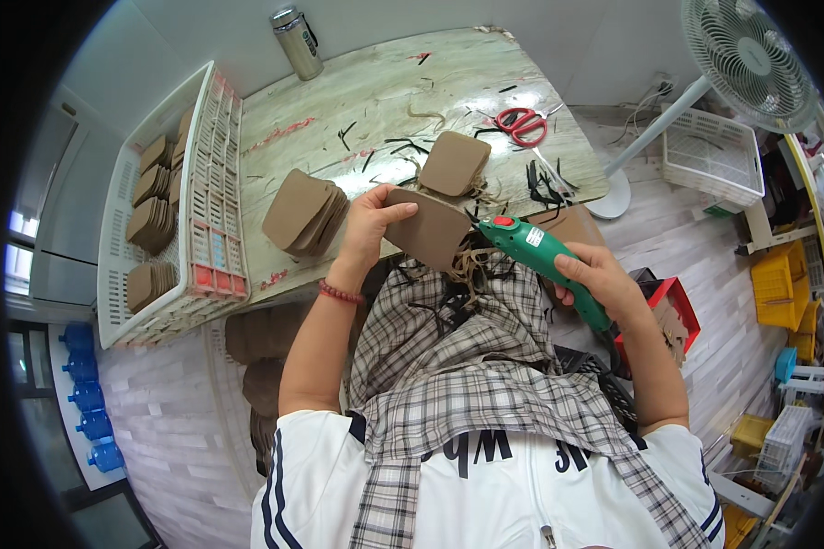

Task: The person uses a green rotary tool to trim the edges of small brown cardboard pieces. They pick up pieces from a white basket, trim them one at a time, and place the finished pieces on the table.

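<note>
My left hand [375, 222] is closed on the left end of a brown rounded panel [428, 229], thumb on top, holding it above my lap. In my right hand [597, 279] is a green handheld electric cutter [533, 243] with a red button. Its dark tip points left and lies at the panel's right edge; whether it touches cannot be made out. Thin brown offcut strips [471, 265] hang below the panel onto my checked apron. On the table beyond sits a small stack of brown panels [455, 163]. A thicker stack [304, 212] lies left of my left hand.
A white crate [220, 183] with several panel stacks stands left of the table [339, 110]. Red-handled scissors [522, 126] and dark scraps lie on the tabletop, with a steel flask [297, 42] at its back. A fan [751, 59] and a red box [673, 316] are at right.
</note>
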The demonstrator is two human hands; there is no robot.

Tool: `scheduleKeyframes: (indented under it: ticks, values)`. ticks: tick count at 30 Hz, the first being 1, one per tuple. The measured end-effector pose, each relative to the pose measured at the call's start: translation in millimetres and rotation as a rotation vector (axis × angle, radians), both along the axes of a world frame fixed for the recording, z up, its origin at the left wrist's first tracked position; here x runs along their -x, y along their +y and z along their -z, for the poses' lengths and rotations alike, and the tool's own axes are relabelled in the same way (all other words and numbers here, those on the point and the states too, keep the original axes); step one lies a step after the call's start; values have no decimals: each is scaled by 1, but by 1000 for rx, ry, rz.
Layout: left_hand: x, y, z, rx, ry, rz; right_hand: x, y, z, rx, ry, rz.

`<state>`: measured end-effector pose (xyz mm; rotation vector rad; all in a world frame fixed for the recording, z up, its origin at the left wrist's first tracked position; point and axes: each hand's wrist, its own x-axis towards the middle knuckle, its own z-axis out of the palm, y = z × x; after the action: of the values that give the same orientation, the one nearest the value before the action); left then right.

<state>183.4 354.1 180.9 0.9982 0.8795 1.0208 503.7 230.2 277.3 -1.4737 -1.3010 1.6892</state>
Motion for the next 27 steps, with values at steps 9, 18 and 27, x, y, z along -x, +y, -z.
scheduleKeyframes:
  ticks: [9,18,27]
  values:
    - [-3,-6,-15,66,49,175,11,0,0,2,-16,-34]
    - [-12,-14,-21,155,133,369,30,5,-5,-24,-86,-40]
    - [1,-33,-32,40,123,36,58,26,20,-98,6,5]
